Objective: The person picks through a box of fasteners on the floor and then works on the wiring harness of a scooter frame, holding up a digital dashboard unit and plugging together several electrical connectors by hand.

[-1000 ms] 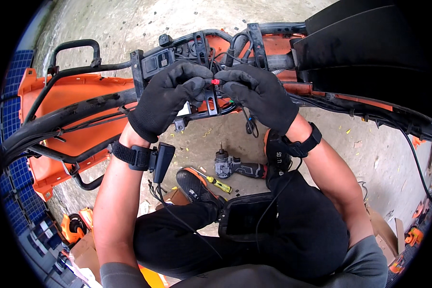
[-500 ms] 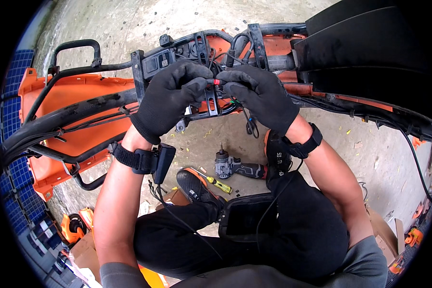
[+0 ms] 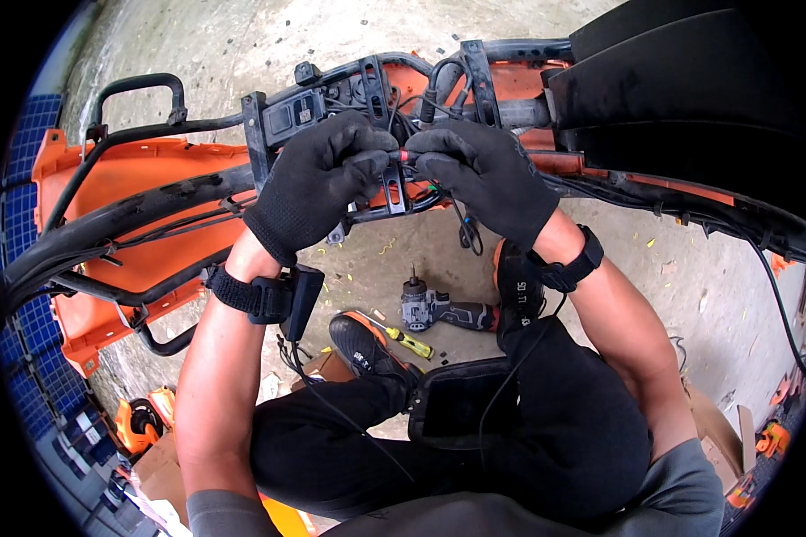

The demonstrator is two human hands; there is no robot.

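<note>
Both my hands wear black gloves and meet over a black tubular vehicle frame [image 3: 188,191]. My left hand [image 3: 313,183] is closed, thumb and fingers pinching one end of a thin black cable connector with a red band [image 3: 405,157]. From the other side my right hand [image 3: 492,179] pinches its opposite end. Only the short red and black middle shows between the fingertips; the ends are hidden in the gloves. Just below hang loose black wires [image 3: 468,234] with small green and blue parts. A slotted black bracket [image 3: 393,190] lies behind the connector.
Orange body panels [image 3: 135,170] sit under the frame at left, a large black panel [image 3: 671,89] at right. On the concrete floor lie a grey cordless drill [image 3: 443,313] and a yellow screwdriver [image 3: 412,344], close to my shoes. Cardboard [image 3: 714,434] is at lower right.
Both hands keep their pinch and barely move. The connector's red band sits very slightly lower between the fingertips.
</note>
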